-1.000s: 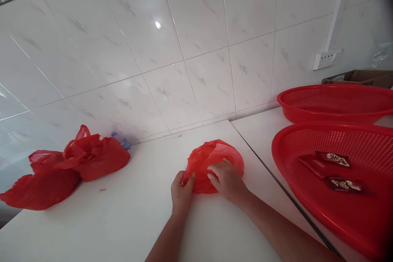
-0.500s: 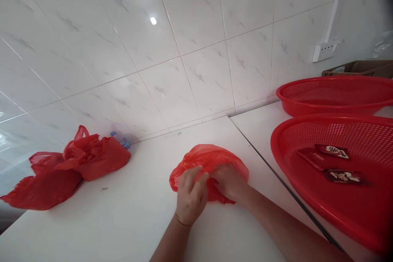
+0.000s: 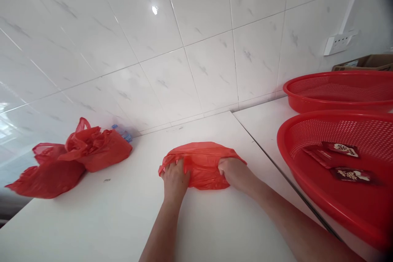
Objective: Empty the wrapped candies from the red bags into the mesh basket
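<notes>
In the middle of the white table lies a thin red plastic bag (image 3: 204,151), its mouth spread wide towards me. My left hand (image 3: 176,177) has its fingers curled on the bag's left edge, the thumb a little apart inside the mouth; the fingertips are partly hidden in the film. At the opposite side of the mouth, my right hand (image 3: 235,173) is closed, gripping the right edge of the bag.
Two filled red plastic bags (image 3: 104,151) stand at the left, a blue-capped bottle (image 3: 123,133) behind them. On the right, a red perforated basket (image 3: 284,135) holds several dark red packets (image 3: 350,174). Another red basket (image 3: 331,104) sits behind it, near a cardboard box (image 3: 368,62). A tiled wall rises behind.
My hands have moved apart, the left one leftward onto the bag's edge. The bag has gone from bunched to stretched wide between them. The view has shifted slightly.
</notes>
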The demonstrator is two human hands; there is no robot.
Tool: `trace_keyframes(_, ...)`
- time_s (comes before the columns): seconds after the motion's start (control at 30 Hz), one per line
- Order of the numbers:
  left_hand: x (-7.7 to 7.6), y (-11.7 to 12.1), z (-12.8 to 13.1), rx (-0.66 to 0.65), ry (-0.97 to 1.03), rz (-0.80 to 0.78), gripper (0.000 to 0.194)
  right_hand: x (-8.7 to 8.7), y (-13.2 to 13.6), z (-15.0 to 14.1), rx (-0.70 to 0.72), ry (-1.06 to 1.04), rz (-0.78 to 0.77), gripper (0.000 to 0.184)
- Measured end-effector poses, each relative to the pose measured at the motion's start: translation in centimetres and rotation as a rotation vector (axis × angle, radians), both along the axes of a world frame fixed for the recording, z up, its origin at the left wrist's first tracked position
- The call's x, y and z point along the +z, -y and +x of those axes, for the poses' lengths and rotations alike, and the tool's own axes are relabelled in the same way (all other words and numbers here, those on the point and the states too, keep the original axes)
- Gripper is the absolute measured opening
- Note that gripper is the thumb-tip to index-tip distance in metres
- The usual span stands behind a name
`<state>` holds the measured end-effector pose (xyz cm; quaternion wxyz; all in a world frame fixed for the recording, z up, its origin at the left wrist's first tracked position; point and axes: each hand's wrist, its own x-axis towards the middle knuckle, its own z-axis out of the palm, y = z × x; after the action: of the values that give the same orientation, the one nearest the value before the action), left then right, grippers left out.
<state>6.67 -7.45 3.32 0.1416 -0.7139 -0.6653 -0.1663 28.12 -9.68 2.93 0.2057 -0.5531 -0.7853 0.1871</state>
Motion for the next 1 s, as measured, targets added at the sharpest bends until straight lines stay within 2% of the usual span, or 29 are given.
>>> trace_keyframes(0.07,0.0,0.2,-0.1,-0.038,0.014,0.031,0.037,0.3,0.1,0.3,-0.034,-0.063,0.004,0.018)
trace_keyframes(0.17,0.0,0.5,0.0,-0.154,0.053,0.162,0.026,0.5,0.1,0.5,-0.123,-0.186,0.033,0.024)
trace_keyframes(0.27,-0.1,0.9,0.3,-0.344,0.101,0.29,0.022,0.1,-0.3,0.4,-0.263,-0.192,0.054,0.025)
trace_keyframes(0.33,-0.2,1.2,0.7,-0.505,0.12,0.31,0.022,-0.4,-0.6,0.2,-0.312,-0.098,0.073,0.022)
trace_keyframes(0.4,-0.3,1.5,1.1,-0.644,0.119,0.283,0.024,-0.8,-0.7,-0.1,-0.266,0.037,0.096,0.018)
trace_keyframes(0.47,-0.4,1.7,1.6,-0.729,0.098,0.246,0.026,-0.9,-0.5,-0.5,-0.131,0.115,0.134,0.018)
trace_keyframes(0.53,-0.3,1.7,1.9,-0.728,0.05,0.221,0.029,-0.8,0.0,-0.7,0.008,0.09,0.166,0.027)
trace_keyframes(0.6,-0.1,1.7,2.0,-0.621,-0.002,0.211,0.031,-0.3,0.5,-0.7,0.082,0.02,0.115,0.027)
trace_keyframes(0.7,0.2,1.3,1.7,-0.393,-0.037,0.203,0.042,0.3,1.1,-0.4,0.075,-0.06,-0.076,0.018)
trace_keyframes(0.8,0.2,0.9,1.0,-0.278,-0.031,0.219,0.05,0.6,1.3,0.1,0.041,-0.109,-0.212,0.016)
trace_keyframes(0.87,0.1,0.7,0.5,-0.294,0.001,0.235,0.04,0.7,1.4,0.2,0.019,-0.151,-0.263,0.016)
trace_keyframes(1.0,0.2,0.8,0.1,-0.473,0.137,0.331,0.022,0.9,1.5,0.0,-0.002,-0.231,-0.255,0.015)
